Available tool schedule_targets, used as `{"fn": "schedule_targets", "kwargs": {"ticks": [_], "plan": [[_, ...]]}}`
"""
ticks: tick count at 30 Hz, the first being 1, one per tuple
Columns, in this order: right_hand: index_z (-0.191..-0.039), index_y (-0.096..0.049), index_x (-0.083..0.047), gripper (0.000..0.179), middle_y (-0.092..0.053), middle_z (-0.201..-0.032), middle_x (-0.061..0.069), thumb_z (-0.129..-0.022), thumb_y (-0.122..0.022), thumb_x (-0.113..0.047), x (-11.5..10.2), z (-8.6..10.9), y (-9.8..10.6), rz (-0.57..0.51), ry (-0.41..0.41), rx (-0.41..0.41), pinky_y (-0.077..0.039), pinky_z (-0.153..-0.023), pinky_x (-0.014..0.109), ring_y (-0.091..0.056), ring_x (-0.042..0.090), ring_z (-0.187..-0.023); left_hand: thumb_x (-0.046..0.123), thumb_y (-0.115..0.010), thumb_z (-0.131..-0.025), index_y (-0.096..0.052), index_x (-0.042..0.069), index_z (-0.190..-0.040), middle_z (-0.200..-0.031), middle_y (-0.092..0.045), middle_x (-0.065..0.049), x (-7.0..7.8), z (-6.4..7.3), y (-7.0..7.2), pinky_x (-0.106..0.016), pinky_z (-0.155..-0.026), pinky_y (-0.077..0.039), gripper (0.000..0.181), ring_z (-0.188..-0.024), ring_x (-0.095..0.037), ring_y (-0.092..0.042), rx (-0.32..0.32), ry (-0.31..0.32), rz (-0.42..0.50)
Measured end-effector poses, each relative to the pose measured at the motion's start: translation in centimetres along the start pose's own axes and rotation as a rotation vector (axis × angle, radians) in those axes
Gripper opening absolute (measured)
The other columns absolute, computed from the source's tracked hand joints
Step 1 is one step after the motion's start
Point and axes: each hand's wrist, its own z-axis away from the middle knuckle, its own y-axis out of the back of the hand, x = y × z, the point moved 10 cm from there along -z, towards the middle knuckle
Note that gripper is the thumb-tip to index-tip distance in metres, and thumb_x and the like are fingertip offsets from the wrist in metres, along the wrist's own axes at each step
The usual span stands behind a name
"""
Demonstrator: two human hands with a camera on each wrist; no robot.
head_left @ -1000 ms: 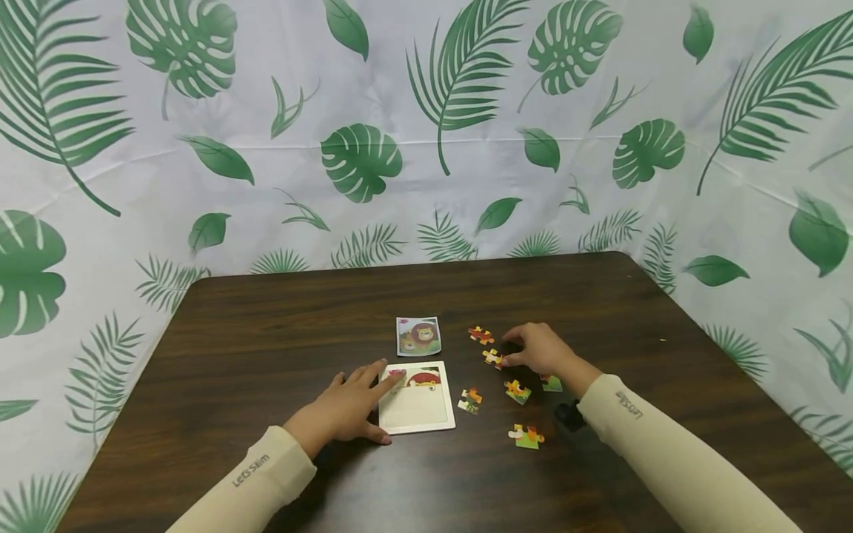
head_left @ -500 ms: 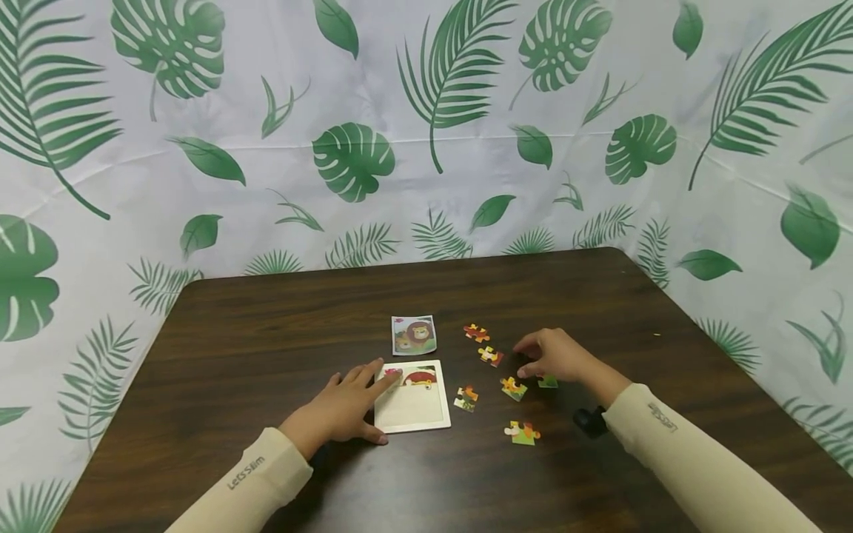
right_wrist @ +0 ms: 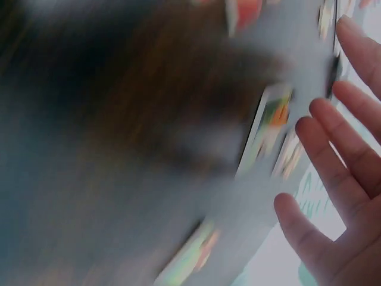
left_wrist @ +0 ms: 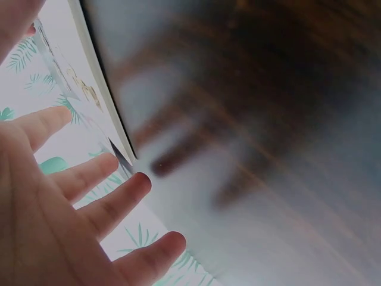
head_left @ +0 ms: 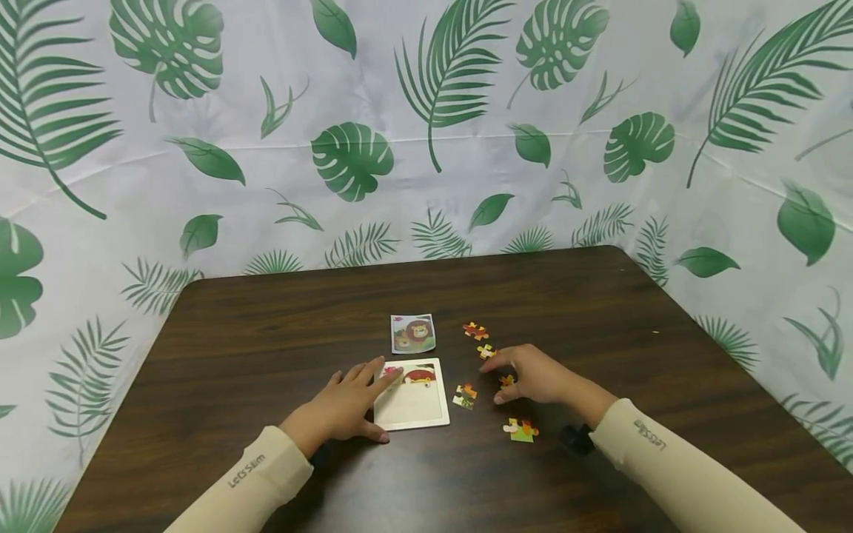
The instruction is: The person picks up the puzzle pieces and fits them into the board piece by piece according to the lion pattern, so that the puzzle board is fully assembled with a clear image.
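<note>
An orange puzzle piece (head_left: 507, 380) lies on the dark table (head_left: 300, 311), right of the puzzle tray (head_left: 413, 409), in the gap between the thumb and index finger of the right hand (head_left: 538, 375). It is set back from both tips, toward the palm, and the hand hides part of it, so I cannot tell its long axis. The right hand is clearly the nearer of the 2; its thumb and index finger stand wide apart, and the right wrist view shows the fingers spread with nothing held. Whether any fingertip touches the piece, I cannot tell.

4 other pieces lie around it. A yellow-and-white piece (head_left: 486, 352) sits just beyond the right index finger, with a red piece (head_left: 475, 331) farther off. Between the hand and the tray is an orange-and-green piece (head_left: 464, 396), the main obstacle on a straight line leftward. A green-bottomed piece (head_left: 521, 430) lies on the near side, below the thumb.

The left hand (head_left: 343, 409) rests at the tray's left edge, fingers spread, index finger reaching over the coloured strip along the far end; it grips nothing visible. Beyond the tray lies a lion card (head_left: 412, 334), and behind the table hangs a leaf-patterned backdrop (head_left: 266, 192).
</note>
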Motion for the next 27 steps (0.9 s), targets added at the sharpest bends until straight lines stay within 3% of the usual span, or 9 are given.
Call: {"fn": "schedule_targets", "kwargs": {"ticks": [5, 13, 27], "plan": [[-0.115, -0.065, -0.010, 0.049, -0.058, -0.121, 0.007, -0.070, -0.081, -0.017, -1.2, -0.2, -0.3, 0.004, 0.006, -0.033, -0.041, -0.092, 0.045, -0.050, 0.028, -0.115, 0.048, -0.075, -0.070, -0.028, 0.021, -0.146, -0.149, -0.019, -0.016, 0.2, -0.1, -0.1, -0.064, -0.098, -0.021, 0.093, -0.131, -0.040, -0.025, 0.000, -0.025, 0.010], [-0.116, -0.064, -0.009, 0.054, -0.057, -0.123, 0.008, -0.065, -0.079, 0.004, 0.8, 0.9, 0.2, 0.030, -0.033, -0.082, -0.041, -0.092, 0.047, -0.050, 0.030, -0.115, 0.048, -0.075, -0.070, -0.028, 0.021, -0.146, -0.149, -0.018, -0.015, -0.6, -0.1, -0.3, -0.064, -0.098, -0.021, 0.094, -0.131, -0.039, -0.024, -0.003, 0.008, 0.001], [-0.110, -0.068, -0.013, 0.048, -0.063, -0.114, 0.005, -0.067, -0.078, 0.004, 1.5, 0.9, 0.3, 0.058, -0.016, -0.003, -0.044, -0.089, 0.046, -0.056, 0.027, -0.109, 0.049, -0.075, -0.070, -0.028, 0.021, -0.146, -0.150, -0.018, -0.015, -1.2, 0.1, -0.3, -0.063, -0.097, -0.022, 0.094, -0.131, -0.039, -0.025, -0.002, 0.016, -0.005]]}}
